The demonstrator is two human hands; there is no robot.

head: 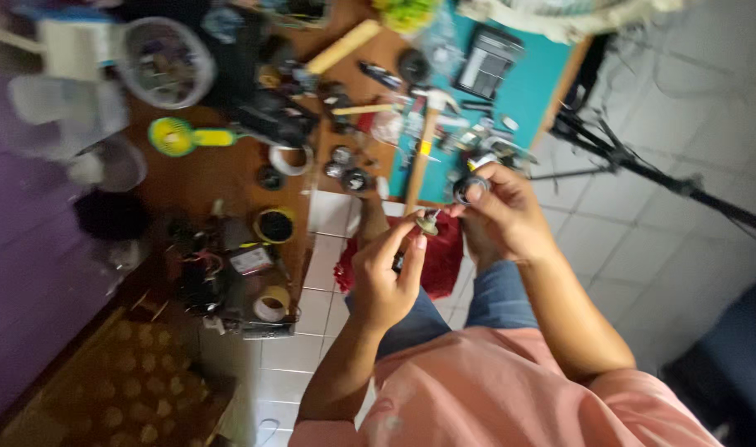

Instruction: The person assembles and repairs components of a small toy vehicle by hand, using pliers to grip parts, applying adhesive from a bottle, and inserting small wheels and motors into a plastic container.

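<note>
My left hand [384, 277] pinches a small metal part with a short stem [428, 222] between thumb and fingertips. My right hand [504, 213] is raised just to the right of it and holds a dark ring-shaped piece [465, 189] in its fingers. The two parts are close together and almost touch. Both hands hover over a red cloth [441, 258] that lies over my knees in blue jeans, just in front of the table's edge.
A brown table [204, 178] holds a crowd of small parts, a wooden-handled hammer [423, 149], a yellow-green hand fan [179, 136], tape rolls [272, 303] and a clear tub [167, 62]. A teal mat [531, 87] lies at the far end. Black tripod legs [643, 165] stand on the tiled floor.
</note>
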